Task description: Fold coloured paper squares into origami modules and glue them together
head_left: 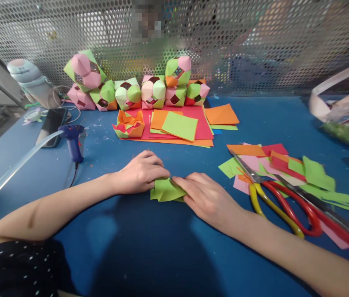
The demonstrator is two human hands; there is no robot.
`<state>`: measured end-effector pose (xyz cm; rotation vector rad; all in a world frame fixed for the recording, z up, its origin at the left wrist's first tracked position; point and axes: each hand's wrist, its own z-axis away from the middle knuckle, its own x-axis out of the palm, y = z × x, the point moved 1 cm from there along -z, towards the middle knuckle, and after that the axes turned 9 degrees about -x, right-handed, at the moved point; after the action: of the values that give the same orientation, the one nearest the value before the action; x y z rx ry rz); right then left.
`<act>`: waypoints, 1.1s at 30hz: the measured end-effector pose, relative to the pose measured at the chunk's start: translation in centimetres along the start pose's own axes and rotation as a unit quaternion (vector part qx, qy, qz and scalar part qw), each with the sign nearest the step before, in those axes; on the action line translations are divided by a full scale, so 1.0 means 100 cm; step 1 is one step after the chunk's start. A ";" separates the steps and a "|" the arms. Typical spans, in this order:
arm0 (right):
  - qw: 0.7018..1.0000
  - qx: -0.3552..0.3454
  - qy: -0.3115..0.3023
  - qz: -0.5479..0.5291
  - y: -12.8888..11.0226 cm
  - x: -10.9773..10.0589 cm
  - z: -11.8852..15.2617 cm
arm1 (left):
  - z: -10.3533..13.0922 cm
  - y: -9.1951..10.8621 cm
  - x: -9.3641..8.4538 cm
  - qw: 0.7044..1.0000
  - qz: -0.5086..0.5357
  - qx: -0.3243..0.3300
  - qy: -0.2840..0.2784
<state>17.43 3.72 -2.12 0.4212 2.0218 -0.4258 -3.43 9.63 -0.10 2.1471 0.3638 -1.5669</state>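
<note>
**Green paper (167, 191) held mid-frame**

The left hand (140, 173) and right hand (208, 197) hold its top left and right side with closed-in fingers (159, 172), over the worktop (162, 251). Scissors (256, 177) and scraps (316, 175) lie at right, sheets (181, 126) above centre, a glue gun (75, 145) at left, paper balls (133, 93) across upper left and centre.

Both hands (145, 172) (207, 197) on green paper (166, 190)

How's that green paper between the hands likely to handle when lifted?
The green paper is probably very light, being small and thin. Its visible creases may stiffen it a little. The loose near edge could flop or spring open if the left hand and right hand let go.
</note>
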 end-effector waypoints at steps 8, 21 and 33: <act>0.997 -0.062 -0.002 0.054 -0.001 -0.005 -0.001 | 0.002 -0.003 -0.003 1.000 -0.018 -0.016 0.006; 0.901 0.317 0.153 -0.252 0.008 -0.010 -0.006 | 0.000 -0.002 -0.005 0.862 0.372 -0.328 0.107; 0.837 0.364 0.200 -0.355 0.007 -0.011 -0.007 | -0.003 0.022 0.003 0.541 0.735 -0.395 0.100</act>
<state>17.69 4.54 -0.90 0.1872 2.3207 -1.7276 -2.10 7.82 0.17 1.0285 -0.5378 -0.0227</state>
